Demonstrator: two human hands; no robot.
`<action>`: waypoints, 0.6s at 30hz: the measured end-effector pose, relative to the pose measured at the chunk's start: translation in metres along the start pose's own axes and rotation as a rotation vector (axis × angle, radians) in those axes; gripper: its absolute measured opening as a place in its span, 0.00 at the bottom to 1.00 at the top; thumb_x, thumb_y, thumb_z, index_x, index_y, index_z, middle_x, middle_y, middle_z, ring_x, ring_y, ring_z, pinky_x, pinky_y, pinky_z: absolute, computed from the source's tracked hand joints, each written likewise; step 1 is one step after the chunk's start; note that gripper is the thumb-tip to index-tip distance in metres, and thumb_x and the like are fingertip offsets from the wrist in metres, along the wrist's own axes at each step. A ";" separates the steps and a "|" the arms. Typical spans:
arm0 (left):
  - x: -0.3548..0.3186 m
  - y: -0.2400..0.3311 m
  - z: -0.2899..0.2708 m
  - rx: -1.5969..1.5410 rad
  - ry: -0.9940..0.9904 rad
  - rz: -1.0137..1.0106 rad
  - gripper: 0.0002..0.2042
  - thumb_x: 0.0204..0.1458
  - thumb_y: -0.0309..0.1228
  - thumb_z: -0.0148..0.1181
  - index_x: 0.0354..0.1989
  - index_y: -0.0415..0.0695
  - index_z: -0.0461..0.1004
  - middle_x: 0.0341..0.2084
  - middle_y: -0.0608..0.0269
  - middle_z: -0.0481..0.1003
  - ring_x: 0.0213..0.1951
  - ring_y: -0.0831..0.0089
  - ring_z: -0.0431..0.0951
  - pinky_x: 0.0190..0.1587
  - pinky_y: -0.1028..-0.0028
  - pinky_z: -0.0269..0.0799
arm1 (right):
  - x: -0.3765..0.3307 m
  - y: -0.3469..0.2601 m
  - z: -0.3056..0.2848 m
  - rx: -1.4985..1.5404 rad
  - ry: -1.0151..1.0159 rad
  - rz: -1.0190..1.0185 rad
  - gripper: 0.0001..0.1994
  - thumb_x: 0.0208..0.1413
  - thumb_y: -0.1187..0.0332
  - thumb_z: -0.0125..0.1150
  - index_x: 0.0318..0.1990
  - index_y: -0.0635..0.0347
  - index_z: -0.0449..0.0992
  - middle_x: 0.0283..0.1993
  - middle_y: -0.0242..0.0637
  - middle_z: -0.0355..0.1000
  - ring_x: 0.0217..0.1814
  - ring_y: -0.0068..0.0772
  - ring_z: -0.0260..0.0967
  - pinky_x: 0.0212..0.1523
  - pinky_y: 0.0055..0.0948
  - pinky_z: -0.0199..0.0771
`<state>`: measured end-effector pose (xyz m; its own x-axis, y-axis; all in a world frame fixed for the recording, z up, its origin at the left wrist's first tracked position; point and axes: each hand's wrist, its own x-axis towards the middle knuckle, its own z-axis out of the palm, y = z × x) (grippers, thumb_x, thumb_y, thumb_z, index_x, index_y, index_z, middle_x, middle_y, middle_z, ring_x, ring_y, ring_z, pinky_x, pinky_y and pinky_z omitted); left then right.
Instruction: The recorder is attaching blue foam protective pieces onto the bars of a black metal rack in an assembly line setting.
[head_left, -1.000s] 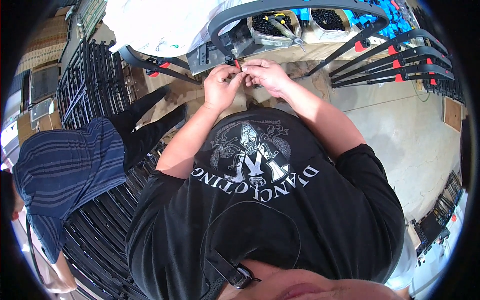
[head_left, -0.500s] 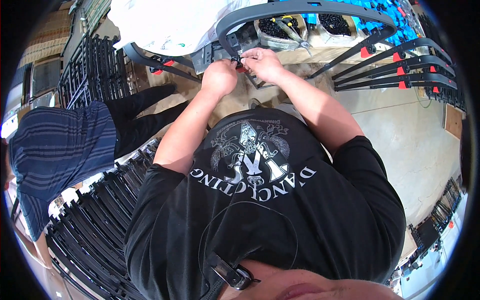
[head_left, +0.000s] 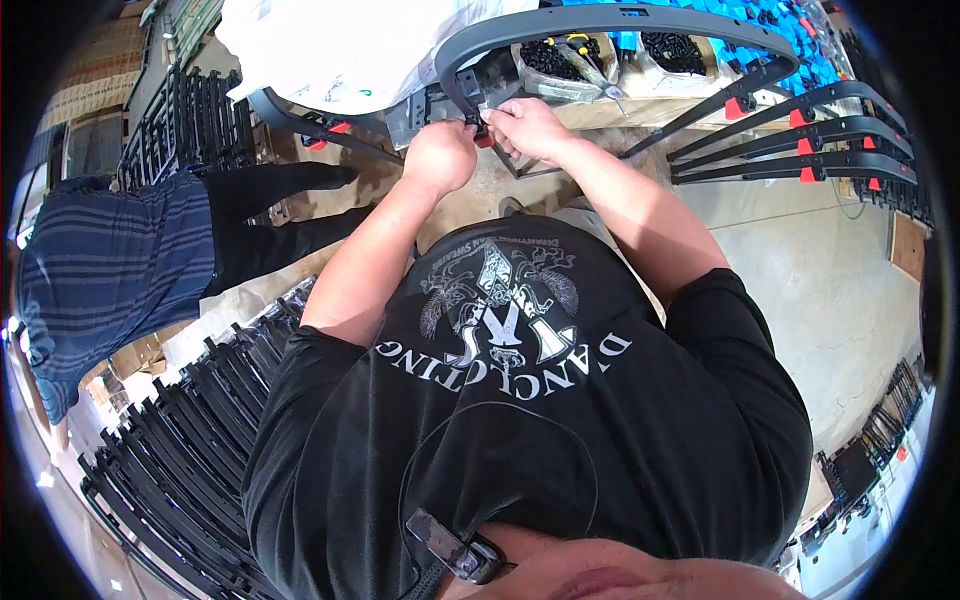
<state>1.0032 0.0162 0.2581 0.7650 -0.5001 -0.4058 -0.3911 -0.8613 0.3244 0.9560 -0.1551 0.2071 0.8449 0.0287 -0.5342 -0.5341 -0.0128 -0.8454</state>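
1. My left grip [head_left: 440,157] is curled in tight, with its fingertips at one leg of the dark frame [head_left: 580,18]. I can't tell if it pinches a small part there.
2. My right grip [head_left: 528,130] has its thumb and first finger close together at the same leg. Its other fingers bend under. What sits between the tips is too small to tell.
3. A red clip [head_left: 486,141] on that leg shows right between my two grips.
4. My black shirt [head_left: 520,480] has big white letters in a curve, a white and grey picture, and a row of small, faint letters.
5. The frame bends like a big arch, up past my grips and off to the right. One leg comes down to my fingertips. The other leg is well apart, on the right.
6. Past my grips, the wooden tabletop [head_left: 640,108] has black bits [head_left: 672,52], yellow-handled pliers [head_left: 580,45] and blue bits [head_left: 790,50].
7. More frames [head_left: 840,128] stand to the right.
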 end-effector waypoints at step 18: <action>0.004 -0.006 0.005 0.035 -0.024 0.015 0.19 0.65 0.40 0.44 0.40 0.40 0.80 0.43 0.44 0.80 0.48 0.47 0.79 0.53 0.54 0.73 | 0.000 -0.018 0.016 0.077 0.096 0.223 0.19 0.67 0.56 0.53 0.36 0.66 0.77 0.26 0.34 0.69 0.23 0.27 0.62 0.20 0.32 0.59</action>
<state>1.0059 0.0189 0.2507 0.7465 -0.5150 -0.4214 -0.4205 -0.8559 0.3011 0.9650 -0.1387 0.2221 0.7029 -0.0617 -0.7086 -0.7053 0.0680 -0.7056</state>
